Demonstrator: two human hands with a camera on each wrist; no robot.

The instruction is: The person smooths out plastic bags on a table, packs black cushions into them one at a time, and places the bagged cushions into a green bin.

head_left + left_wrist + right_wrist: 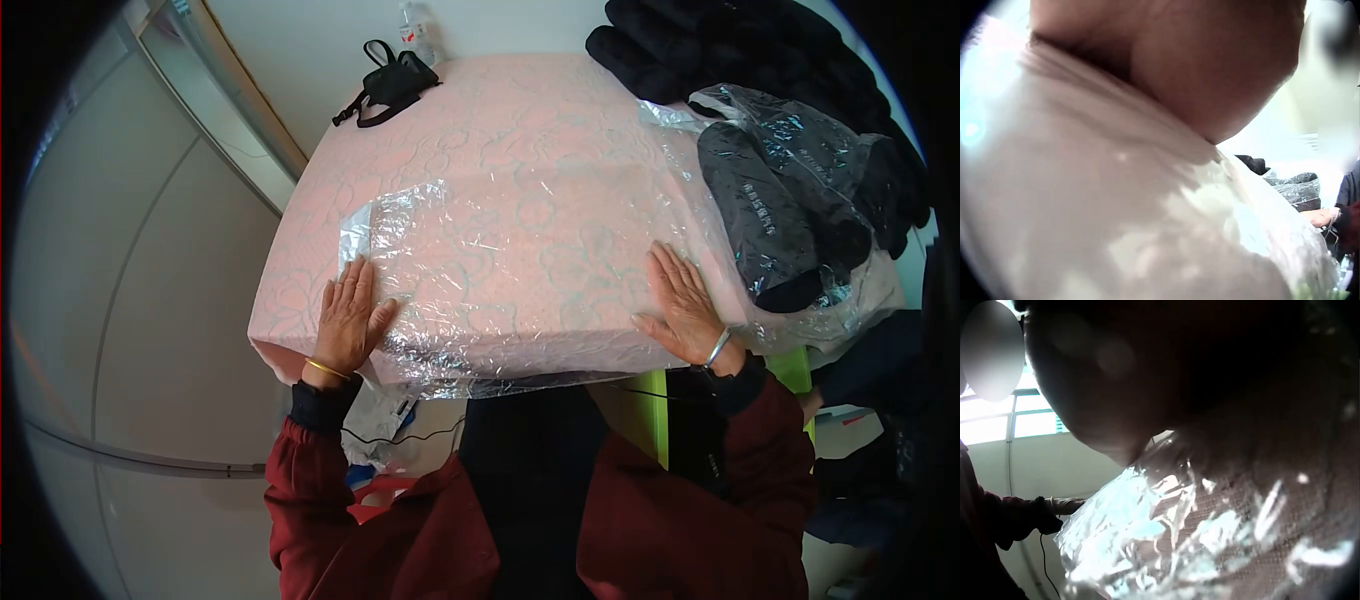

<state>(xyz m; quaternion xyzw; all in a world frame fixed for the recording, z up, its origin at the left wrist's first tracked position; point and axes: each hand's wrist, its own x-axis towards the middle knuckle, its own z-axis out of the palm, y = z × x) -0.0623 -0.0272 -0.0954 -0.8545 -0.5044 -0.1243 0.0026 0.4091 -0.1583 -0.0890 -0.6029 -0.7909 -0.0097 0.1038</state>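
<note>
A clear plastic bag (490, 265) lies spread flat over the pink patterned cloth (500, 120) that covers the table. My left hand (350, 310) rests palm down with straight fingers at the bag's left edge, fingertips by a whitish strip (355, 228) of the plastic. Toward the bag's right side, my right hand (683, 305) also rests palm down, fingers straight and thumb out to the left. Crinkled plastic (1129, 531) shines beneath the right hand in the right wrist view. The left palm (1210, 69) lies against the surface in the left wrist view.
At right lie dark padded items (755, 200) in clear plastic, with a black plush pile (730, 45) behind. A black strapped pouch (395, 85) and a plastic bottle (415, 35) stand at the back left. A green frame (655, 420) shows below the table's front edge.
</note>
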